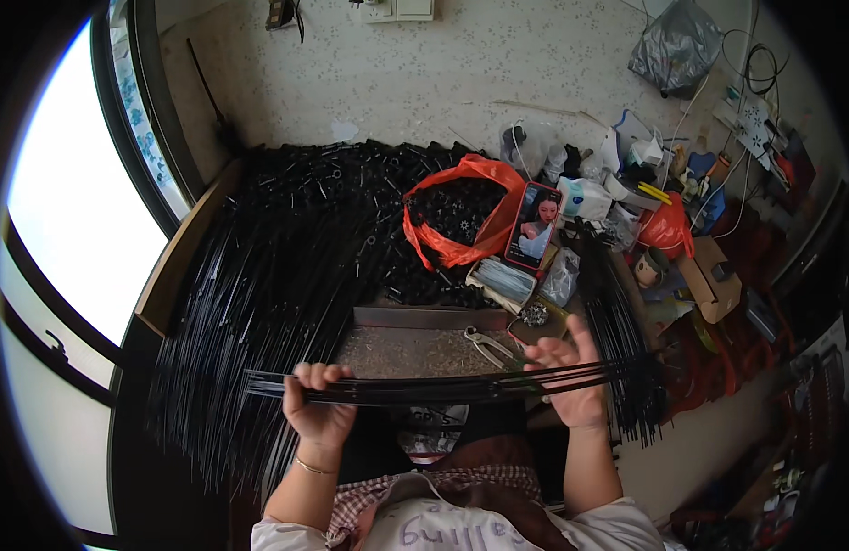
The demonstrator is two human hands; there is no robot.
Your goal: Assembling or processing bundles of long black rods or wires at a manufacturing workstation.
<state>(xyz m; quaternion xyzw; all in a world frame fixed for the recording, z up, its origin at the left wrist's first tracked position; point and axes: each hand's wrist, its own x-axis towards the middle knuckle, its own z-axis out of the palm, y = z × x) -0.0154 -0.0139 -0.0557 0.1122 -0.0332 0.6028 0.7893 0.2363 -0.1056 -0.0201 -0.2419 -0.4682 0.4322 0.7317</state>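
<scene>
A bundle of long, thin black rods or cables stretches level in front of me, above the front of the workbench. My left hand is closed around it near its left end, where thin tips stick out past my fist. Toward the other end, my right hand has its fingers spread, and the bundle crosses the palm without being gripped. Just beyond that hand lies a pair of pincers with pale handles, on a worn work surface strewn with small bits.
A large heap of similar black rods covers the bench's left side; another bunch hangs at right. Behind are a red plastic bag of black parts, an upright phone and a box of thin pale sticks. A window is at left.
</scene>
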